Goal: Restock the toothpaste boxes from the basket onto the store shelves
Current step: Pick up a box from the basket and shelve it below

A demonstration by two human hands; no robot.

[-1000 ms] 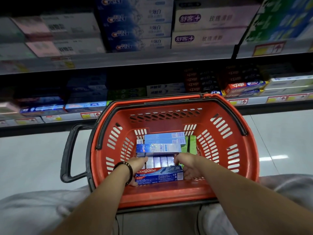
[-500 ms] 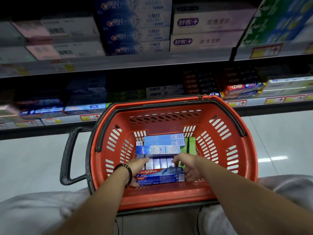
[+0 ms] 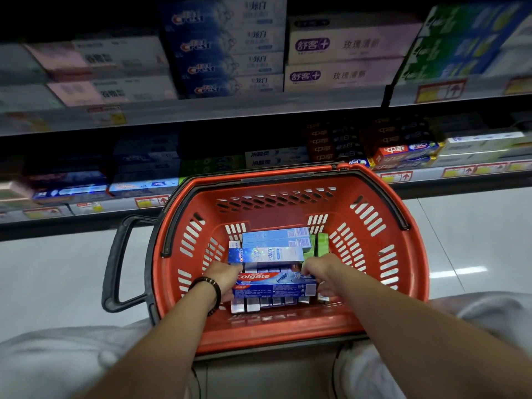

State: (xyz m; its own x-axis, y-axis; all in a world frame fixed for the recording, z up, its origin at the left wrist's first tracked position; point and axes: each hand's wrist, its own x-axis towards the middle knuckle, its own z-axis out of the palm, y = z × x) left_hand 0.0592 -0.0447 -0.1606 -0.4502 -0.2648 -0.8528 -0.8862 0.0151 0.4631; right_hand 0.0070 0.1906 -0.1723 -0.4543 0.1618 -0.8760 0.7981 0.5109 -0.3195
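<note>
A red plastic basket (image 3: 403,283) sits on the floor in front of me, with several toothpaste boxes stacked inside. On top at the near side lies a red and blue Colgate box (image 3: 273,283). My left hand (image 3: 226,279) grips its left end and my right hand (image 3: 324,273) grips its right end. The box is lifted a little, and the ends of several boxes show below it. Behind it lie a blue Crest box (image 3: 266,254), light blue boxes (image 3: 276,236) and green boxes (image 3: 322,243).
Two store shelves stand behind the basket. The upper shelf (image 3: 230,110) carries Crest stacks (image 3: 227,47) and white and purple boxes (image 3: 342,59). The lower shelf (image 3: 431,175) holds more boxes. The basket's black handle (image 3: 115,263) sticks out left over pale floor (image 3: 51,277).
Both hands have closed on the ends of the Colgate box and raised it slightly, exposing the row of boxes underneath. The basket stays put.
</note>
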